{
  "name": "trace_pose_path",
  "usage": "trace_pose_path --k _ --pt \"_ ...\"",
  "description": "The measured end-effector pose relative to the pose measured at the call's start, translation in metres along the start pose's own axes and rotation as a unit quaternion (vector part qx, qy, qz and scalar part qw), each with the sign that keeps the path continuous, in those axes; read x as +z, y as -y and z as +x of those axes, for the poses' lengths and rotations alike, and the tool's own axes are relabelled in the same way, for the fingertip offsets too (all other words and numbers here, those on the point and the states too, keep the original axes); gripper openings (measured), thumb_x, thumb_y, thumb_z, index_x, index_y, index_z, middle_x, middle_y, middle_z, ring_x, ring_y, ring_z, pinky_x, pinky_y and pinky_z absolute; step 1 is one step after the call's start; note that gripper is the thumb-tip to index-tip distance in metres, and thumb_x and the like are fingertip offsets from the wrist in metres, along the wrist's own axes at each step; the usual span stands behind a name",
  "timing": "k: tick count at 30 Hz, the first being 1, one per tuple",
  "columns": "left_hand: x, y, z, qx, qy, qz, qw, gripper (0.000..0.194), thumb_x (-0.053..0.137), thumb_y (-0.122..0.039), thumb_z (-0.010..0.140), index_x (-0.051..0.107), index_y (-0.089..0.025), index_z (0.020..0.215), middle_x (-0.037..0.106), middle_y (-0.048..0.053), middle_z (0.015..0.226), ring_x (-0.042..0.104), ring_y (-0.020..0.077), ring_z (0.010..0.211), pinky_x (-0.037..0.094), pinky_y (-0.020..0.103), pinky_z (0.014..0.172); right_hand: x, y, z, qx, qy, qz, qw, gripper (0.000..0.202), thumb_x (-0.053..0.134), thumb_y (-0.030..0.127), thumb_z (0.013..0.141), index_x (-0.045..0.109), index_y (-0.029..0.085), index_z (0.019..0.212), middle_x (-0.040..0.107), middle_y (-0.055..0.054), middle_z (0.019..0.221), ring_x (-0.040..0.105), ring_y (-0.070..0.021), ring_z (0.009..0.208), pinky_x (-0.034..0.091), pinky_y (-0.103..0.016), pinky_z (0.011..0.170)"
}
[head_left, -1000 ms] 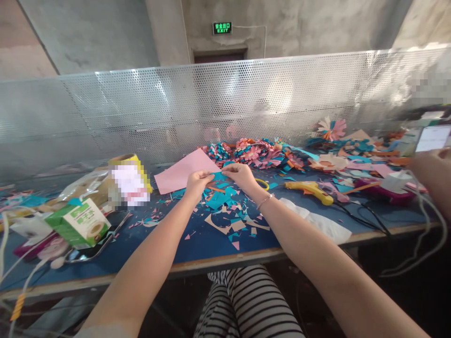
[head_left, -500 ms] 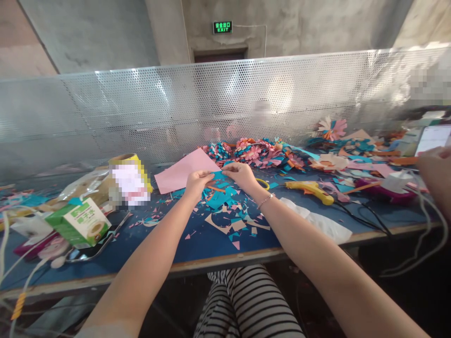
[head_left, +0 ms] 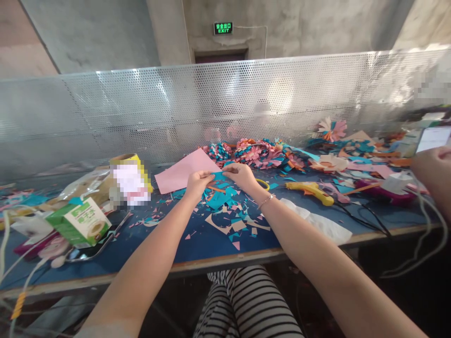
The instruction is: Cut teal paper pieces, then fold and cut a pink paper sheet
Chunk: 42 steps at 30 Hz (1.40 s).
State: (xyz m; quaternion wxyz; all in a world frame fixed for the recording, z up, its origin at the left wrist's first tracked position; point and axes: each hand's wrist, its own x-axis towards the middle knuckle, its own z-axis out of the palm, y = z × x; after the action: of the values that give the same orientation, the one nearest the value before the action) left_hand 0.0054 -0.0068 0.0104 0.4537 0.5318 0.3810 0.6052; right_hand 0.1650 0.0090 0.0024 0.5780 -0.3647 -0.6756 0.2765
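Observation:
Between my two hands is a small piece of blue paper [head_left: 218,176], pinched at both ends above the table. My left hand [head_left: 198,184] has its left end between thumb and fingertips. My right hand [head_left: 241,176], with a bracelet at the wrist, grips its right end. Just behind my left hand lies a sheet of pink paper [head_left: 186,171]. Under and in front of the hands are blue paper scraps [head_left: 222,199] and cream cuttings [head_left: 237,226]. The yellow handle ring [head_left: 262,184] of a tool, partly hidden, shows beside my right wrist.
A yellow glue gun [head_left: 312,191] with a black cord lies at right. Fringed paper flowers [head_left: 259,152] pile against the perforated metal screen [head_left: 155,108]. At left stand a green drink carton [head_left: 79,221] and a tape roll [head_left: 143,171]. Another person's hand [head_left: 433,171] is by a phone [head_left: 434,138].
My hands and the blue paper stay almost in place. At the far right, the other person's hand has shifted slightly left.

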Motion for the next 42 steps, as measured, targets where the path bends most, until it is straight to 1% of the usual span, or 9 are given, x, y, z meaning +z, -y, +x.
trace_pose_path --k 9,15,19,24,26,31,34,38,42 --pt "-0.001 0.002 0.002 0.031 0.021 0.046 0.998 0.02 0.073 -0.019 0.056 0.064 -0.012 0.071 0.065 0.002 0.063 0.063 0.0172 0.061 0.054 0.038 0.071 -0.002 0.002 -0.001 -0.031 0.002 -0.068 0.997 0.016 0.06 0.017 0.068 0.068 0.016 0.082 0.068 -0.004 0.08 0.063 -0.0162 0.076 0.049 -0.03 0.074" --pt "-0.004 0.01 0.004 0.083 0.058 0.156 0.983 0.022 0.07 -0.022 0.058 0.068 -0.013 0.079 0.068 0.004 0.067 0.064 0.0188 0.064 0.053 0.032 0.063 -0.005 0.005 -0.003 -0.081 0.015 -0.132 0.988 0.016 0.059 0.014 0.068 0.069 0.016 0.081 0.068 -0.005 0.085 0.062 -0.0159 0.079 0.048 -0.029 0.076" --pt "-0.004 0.009 0.002 0.099 0.038 0.191 0.976 0.019 0.068 -0.026 0.06 0.068 -0.014 0.076 0.069 0.005 0.068 0.064 0.0196 0.065 0.051 0.03 0.06 -0.005 0.005 -0.003 -0.076 0.027 -0.114 0.99 0.016 0.059 0.016 0.069 0.068 0.017 0.082 0.068 -0.004 0.083 0.062 -0.0157 0.077 0.048 -0.029 0.074" --pt "-0.004 0.007 0.001 0.082 0.032 0.171 0.981 0.019 0.067 -0.028 0.061 0.068 -0.014 0.074 0.068 0.004 0.065 0.063 0.0186 0.06 0.05 0.029 0.058 -0.003 0.003 -0.002 -0.04 0.03 -0.056 0.997 0.017 0.059 0.018 0.069 0.066 0.016 0.084 0.068 -0.005 0.082 0.062 -0.0154 0.077 0.047 -0.029 0.075" --pt "-0.004 0.009 0.002 0.09 0.032 0.177 0.98 0.02 0.067 -0.029 0.06 0.068 -0.014 0.074 0.068 0.004 0.065 0.063 0.0186 0.061 0.049 0.029 0.057 -0.001 0.001 -0.001 -0.035 0.034 -0.046 0.998 0.017 0.059 0.019 0.068 0.064 0.015 0.084 0.067 -0.004 0.08 0.06 -0.0146 0.074 0.047 -0.028 0.073" --pt "-0.005 0.014 0.004 0.131 0.056 0.206 0.968 0.019 0.066 -0.03 0.061 0.068 -0.015 0.072 0.069 0.005 0.069 0.064 0.0192 0.067 0.049 0.029 0.062 0.001 0.001 -0.003 -0.071 0.062 -0.089 0.992 0.012 0.058 0.026 0.071 0.062 0.015 0.075 0.061 -0.001 0.071 0.052 -0.0111 0.064 0.041 -0.024 0.061" --pt "-0.004 0.013 0.002 0.137 0.055 0.217 0.965 0.017 0.065 -0.029 0.061 0.067 -0.015 0.07 0.068 0.005 0.068 0.063 0.0187 0.067 0.049 0.029 0.063 0.001 0.004 -0.005 -0.075 0.066 -0.113 0.989 0.013 0.057 0.027 0.073 0.062 0.015 0.072 0.058 0.0 0.066 0.047 -0.0098 0.059 0.037 -0.023 0.057" --pt "-0.003 0.009 -0.002 0.15 0.054 0.227 0.961 0.013 0.064 -0.027 0.062 0.066 -0.016 0.068 0.067 0.003 0.065 0.062 0.0177 0.064 0.048 0.028 0.062 0.0 0.007 -0.005 -0.074 0.066 -0.116 0.988 0.012 0.057 0.026 0.072 0.062 0.015 0.069 0.059 0.0 0.067 0.047 -0.0102 0.061 0.037 -0.023 0.058" --pt "-0.002 0.005 -0.004 0.156 0.055 0.236 0.958 0.012 0.064 -0.028 0.063 0.064 -0.016 0.066 0.065 0.002 0.063 0.061 0.0175 0.063 0.047 0.027 0.061 -0.002 0.009 -0.003 -0.053 0.071 -0.092 0.992 0.015 0.059 0.029 0.071 0.064 0.015 0.068 0.06 0.0 0.067 0.05 -0.0105 0.061 0.039 -0.023 0.06"
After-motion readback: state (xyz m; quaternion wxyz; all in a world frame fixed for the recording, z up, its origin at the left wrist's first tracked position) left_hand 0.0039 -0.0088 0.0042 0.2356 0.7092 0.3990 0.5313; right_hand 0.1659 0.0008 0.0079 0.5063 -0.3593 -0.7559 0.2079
